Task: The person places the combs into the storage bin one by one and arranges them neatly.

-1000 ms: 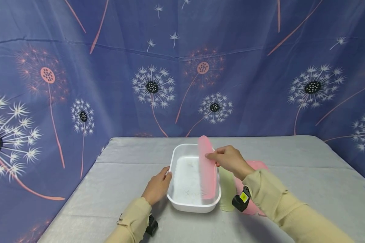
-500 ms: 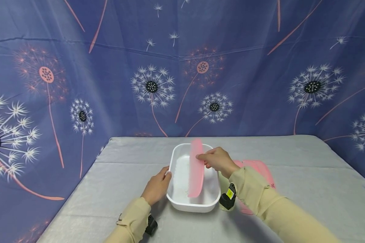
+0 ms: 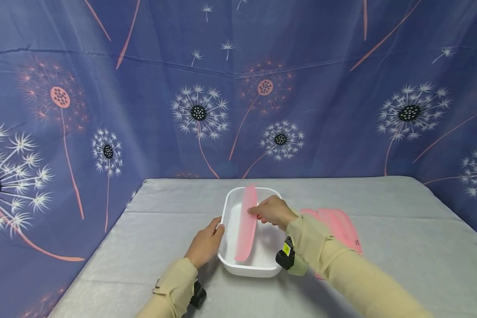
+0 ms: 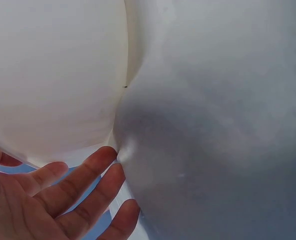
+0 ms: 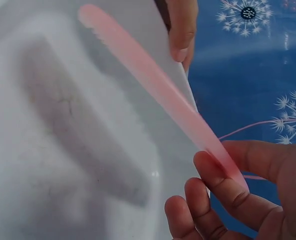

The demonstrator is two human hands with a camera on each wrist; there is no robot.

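In the head view my right hand (image 3: 274, 212) pinches a pink comb (image 3: 246, 229) by its back, thumb on one face and fingers on the other. The comb is tilted over the left part of a white rectangular basin (image 3: 270, 249), teeth toward the left. Its far end overlaps the basin's back rim in this view. In the right wrist view the comb (image 5: 157, 90) shows nearly edge-on, its shadow falling on the basin floor. My left hand (image 3: 206, 243) holds the basin's left side, thumb at the rim; the left wrist view shows its fingers (image 4: 73, 187) against the outer wall.
Right of the basin, pink combs (image 3: 338, 225) lie on the grey tablecloth (image 3: 401, 247), partly under my right forearm. A pale green comb (image 3: 298, 267) is mostly hidden behind the wrist camera (image 3: 285, 256). A blue dandelion-print curtain (image 3: 230, 145) hangs behind the table.
My right hand has carried the pink comb leftward, from the basin's right side to over its left half. The left hand and the basin have stayed in place.
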